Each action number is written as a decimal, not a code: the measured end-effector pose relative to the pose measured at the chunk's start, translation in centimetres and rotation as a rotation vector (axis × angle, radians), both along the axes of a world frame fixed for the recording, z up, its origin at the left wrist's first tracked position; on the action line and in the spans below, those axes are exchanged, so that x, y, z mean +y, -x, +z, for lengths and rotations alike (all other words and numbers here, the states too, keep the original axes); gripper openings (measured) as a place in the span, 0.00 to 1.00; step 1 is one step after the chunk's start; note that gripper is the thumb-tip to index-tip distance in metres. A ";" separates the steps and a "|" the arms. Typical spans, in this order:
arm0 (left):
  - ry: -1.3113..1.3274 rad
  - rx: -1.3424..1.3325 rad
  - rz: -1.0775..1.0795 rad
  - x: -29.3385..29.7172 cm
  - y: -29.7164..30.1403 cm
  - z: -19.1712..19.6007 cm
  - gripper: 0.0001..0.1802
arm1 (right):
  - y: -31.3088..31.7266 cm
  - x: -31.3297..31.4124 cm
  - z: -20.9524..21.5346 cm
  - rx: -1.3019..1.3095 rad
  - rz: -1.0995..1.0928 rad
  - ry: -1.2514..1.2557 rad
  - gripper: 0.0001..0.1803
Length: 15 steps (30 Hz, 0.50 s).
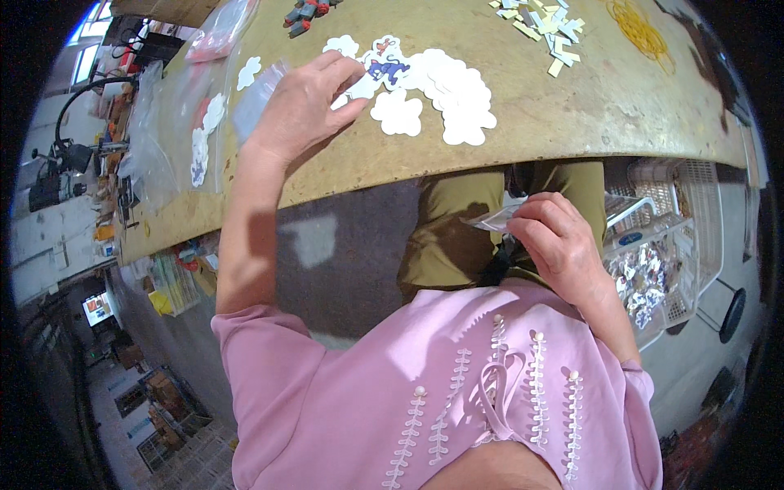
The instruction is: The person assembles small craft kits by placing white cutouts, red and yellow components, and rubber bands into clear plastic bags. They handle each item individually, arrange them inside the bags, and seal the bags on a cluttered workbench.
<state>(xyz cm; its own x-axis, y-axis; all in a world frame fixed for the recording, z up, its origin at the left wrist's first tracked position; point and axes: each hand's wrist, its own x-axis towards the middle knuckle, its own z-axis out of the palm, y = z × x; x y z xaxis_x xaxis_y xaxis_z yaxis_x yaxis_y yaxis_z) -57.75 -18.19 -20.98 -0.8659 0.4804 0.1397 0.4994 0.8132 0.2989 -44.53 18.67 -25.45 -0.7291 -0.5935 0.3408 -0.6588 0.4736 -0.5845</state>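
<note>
My left hand [304, 106] reaches over the table, thumb and fingers apart around the edge of white cloud-shaped cutouts. Beside its fingertips lies a cutout printed with a dark blue and red figure [388, 72]. To the right is an overlapping pile of white cutouts [461, 98], with another white cutout [397, 113] just in front. A clear plastic bag [260, 102] lies partly under my left wrist. Above my lap, my right hand [559, 241] is closed in a pinch on a small clear plastic bag [492, 218]. Its contents, if any, are hard to make out.
Pale yellow and white strips [543, 31] and yellow rubber bands [639, 34] are heaped at the far right. Small red and grey pieces [304, 15] sit at the far edge. Clear bags [155, 139] cover the left end. A basket of printed pieces [641, 282] stands at my right.
</note>
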 end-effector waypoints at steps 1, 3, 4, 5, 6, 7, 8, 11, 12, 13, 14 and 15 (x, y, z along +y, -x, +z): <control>-0.020 -0.016 -0.013 0.0 0.1 0.0 0.14 | 0.0 0.1 -0.1 -0.002 0.001 0.003 0.13; 0.031 0.010 -0.010 0.1 0.0 0.4 0.14 | 0.1 0.2 -0.3 -0.004 0.004 0.004 0.13; 0.057 0.024 -0.007 0.1 0.0 0.5 0.15 | 0.1 0.3 -0.3 -0.004 0.005 0.003 0.13; 0.075 0.032 -0.002 0.1 0.0 0.3 0.14 | 0.2 0.3 -0.3 -0.004 0.005 0.001 0.13; 0.094 0.042 0.003 0.0 0.1 0.1 0.14 | 0.2 0.3 -0.4 -0.003 0.003 0.001 0.13; 0.113 0.052 0.008 0.0 0.2 0.0 0.14 | 0.1 0.2 -0.4 -0.003 0.000 0.000 0.14; 0.085 0.030 0.024 0.1 0.2 0.1 0.13 | 0.1 0.2 -0.4 -0.003 -0.004 -0.001 0.14; 0.029 0.022 0.037 -0.1 0.3 0.2 0.10 | 0.1 0.1 -0.5 -0.009 0.006 0.008 0.13; 0.027 0.059 0.018 -0.6 0.6 -0.1 0.09 | 0.0 0.2 -0.6 -0.013 0.005 0.005 0.13; 0.025 0.095 -0.001 -0.9 0.8 -0.3 0.08 | -0.1 0.2 -0.6 -0.017 0.003 0.003 0.13; 0.028 0.119 -0.005 -1.0 1.0 -0.5 0.08 | -0.2 0.2 -0.7 -0.021 0.001 0.001 0.13; 0.030 0.142 -0.011 -1.0 1.1 -0.7 0.07 | -0.2 0.2 -0.7 -0.021 0.001 -0.001 0.13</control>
<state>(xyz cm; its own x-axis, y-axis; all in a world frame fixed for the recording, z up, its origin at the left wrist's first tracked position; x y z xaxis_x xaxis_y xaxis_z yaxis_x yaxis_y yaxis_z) -58.88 -19.15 -21.66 -0.8331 0.4953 0.2462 0.5437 0.8151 0.1999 -44.33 18.91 -26.16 -0.7357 -0.5944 0.3247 -0.6468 0.4741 -0.5974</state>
